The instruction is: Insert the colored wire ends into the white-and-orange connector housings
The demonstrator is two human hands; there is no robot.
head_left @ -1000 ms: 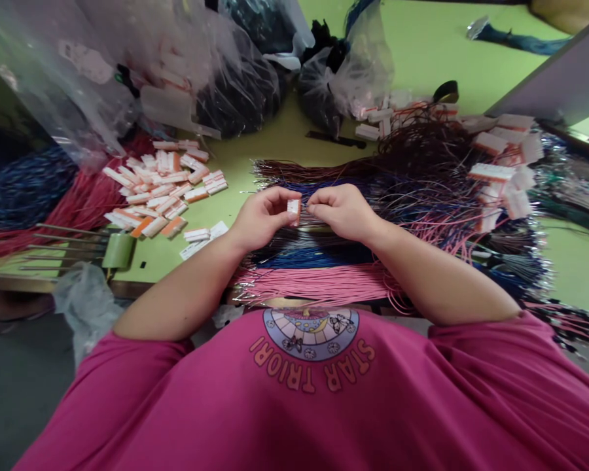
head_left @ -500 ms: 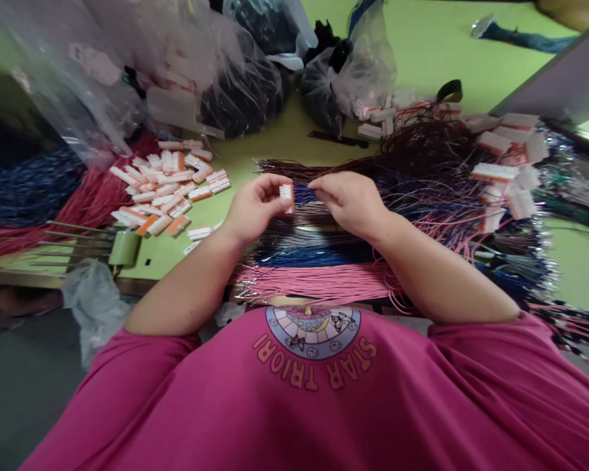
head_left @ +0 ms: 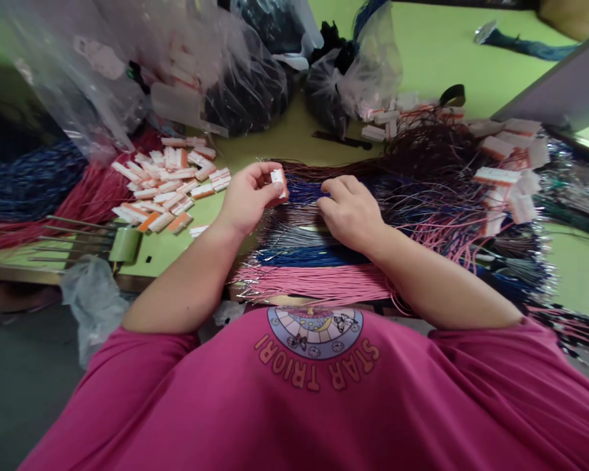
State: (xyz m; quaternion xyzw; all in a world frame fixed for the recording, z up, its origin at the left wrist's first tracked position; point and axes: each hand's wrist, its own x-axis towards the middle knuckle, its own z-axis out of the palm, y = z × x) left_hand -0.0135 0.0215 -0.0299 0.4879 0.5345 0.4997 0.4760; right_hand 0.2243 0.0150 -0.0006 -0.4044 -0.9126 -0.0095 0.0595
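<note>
My left hand (head_left: 248,196) pinches a small white and orange connector (head_left: 279,180) between thumb and fingers, held just above the left ends of the wire rows. My right hand (head_left: 349,210) rests on the laid-out wires (head_left: 324,261), fingers curled down among the blue and grey strands; what the fingertips grip is hidden. The wires lie in sorted bands: brown, blue, grey, dark blue and pink (head_left: 319,282) nearest my body. The two hands are a short gap apart.
A heap of white and orange connectors (head_left: 167,183) lies on the green table (head_left: 432,52) to the left. Clear plastic bags (head_left: 186,72) of parts stand behind. Finished harnesses with connectors (head_left: 500,170) pile at right. A green tool with metal rods (head_left: 122,245) sits at the left edge.
The hands have parted: my left hand lifted the connector up and left, while my right hand dropped from the connector onto the wires.
</note>
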